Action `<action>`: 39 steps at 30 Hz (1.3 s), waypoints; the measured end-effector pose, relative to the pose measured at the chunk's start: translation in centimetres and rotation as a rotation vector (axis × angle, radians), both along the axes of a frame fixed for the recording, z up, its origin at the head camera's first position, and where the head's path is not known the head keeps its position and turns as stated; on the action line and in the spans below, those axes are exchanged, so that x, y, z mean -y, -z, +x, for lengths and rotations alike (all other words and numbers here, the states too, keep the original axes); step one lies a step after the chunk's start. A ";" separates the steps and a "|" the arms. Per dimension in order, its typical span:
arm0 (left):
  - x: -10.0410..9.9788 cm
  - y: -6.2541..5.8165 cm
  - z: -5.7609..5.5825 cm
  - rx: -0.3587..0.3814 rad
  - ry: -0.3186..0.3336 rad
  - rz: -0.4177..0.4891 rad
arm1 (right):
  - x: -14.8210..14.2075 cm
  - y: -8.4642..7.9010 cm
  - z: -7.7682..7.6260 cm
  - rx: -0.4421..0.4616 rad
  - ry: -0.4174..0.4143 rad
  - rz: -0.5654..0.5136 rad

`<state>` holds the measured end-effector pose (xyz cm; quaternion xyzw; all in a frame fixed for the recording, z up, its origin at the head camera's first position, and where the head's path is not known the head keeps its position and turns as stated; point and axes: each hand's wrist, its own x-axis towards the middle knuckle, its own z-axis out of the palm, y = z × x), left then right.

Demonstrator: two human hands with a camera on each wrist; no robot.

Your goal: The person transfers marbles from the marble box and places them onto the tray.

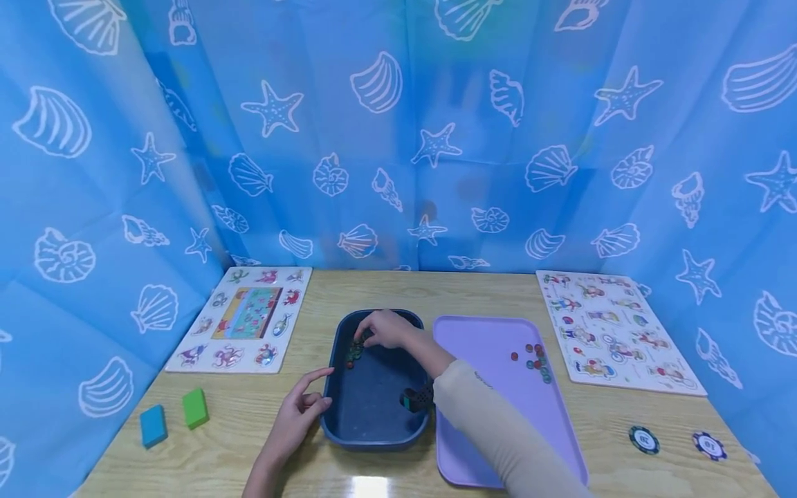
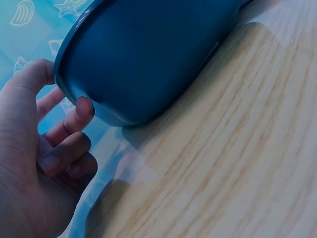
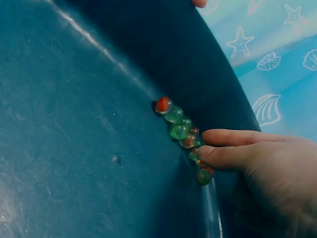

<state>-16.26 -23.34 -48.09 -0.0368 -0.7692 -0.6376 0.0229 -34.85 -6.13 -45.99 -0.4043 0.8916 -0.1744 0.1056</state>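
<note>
A dark blue basin [image 1: 373, 408] stands on the table. Red and green glass marbles [image 3: 179, 131] lie in a row along the foot of its wall. My right hand [image 1: 387, 328] reaches inside, and its thumb and forefinger tips touch the marbles in the right wrist view, fingers nearly straight. Outside the basin's left side is my left hand [image 1: 299, 409], its forefinger and thumb tips against the rim and outer wall. Its other fingers curl loosely in the left wrist view. Right of the basin, a purple tray [image 1: 482, 436] bears several more marbles [image 1: 539, 364].
Picture puzzle boards lie at the back left [image 1: 290, 277] and back right [image 1: 660, 377]. A blue block [image 1: 153, 426] and a green block [image 1: 196, 408] sit at left. Two poker chips, one green [image 1: 644, 440] and one dark blue [image 1: 710, 446], lie at right. A shell-patterned curtain [image 1: 398, 173] hangs behind.
</note>
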 end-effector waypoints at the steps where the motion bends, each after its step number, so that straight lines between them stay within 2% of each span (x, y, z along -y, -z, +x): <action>1: 0.0 0.1 0.0 -0.004 0.005 0.000 | 0.0 0.1 0.0 -0.002 0.005 0.007; 14: 0.1 0.3 -0.2 -0.021 0.024 0.010 | 0.1 1.0 -0.5 -0.009 0.060 0.042; 19: 0.0 0.1 -0.2 0.018 0.003 0.010 | 0.0 1.2 -0.6 0.011 0.078 0.045; 22: -0.1 -0.1 -0.1 0.048 -0.013 0.013 | -0.2 0.9 -0.4 0.017 0.064 0.023; 25: -0.2 -0.2 -0.1 0.066 -0.021 0.008 | -0.7 -0.2 0.0 0.007 0.038 -0.031; 29: -0.3 -0.1 0.0 0.067 -0.020 0.010 | -2.6 -2.1 0.8 -0.006 0.028 -0.128; 33: -0.3 -0.1 0.1 0.054 -0.016 0.011 | -6.0 -3.7 1.4 0.001 0.055 -0.234; 36: -0.2 0.0 0.1 0.044 -0.012 0.012 | -9.2 -3.9 1.5 -0.008 0.107 -0.301; 39: -0.1 0.0 0.0 0.030 -0.012 0.019 | -12.7 -3.2 1.4 -0.012 0.186 -0.343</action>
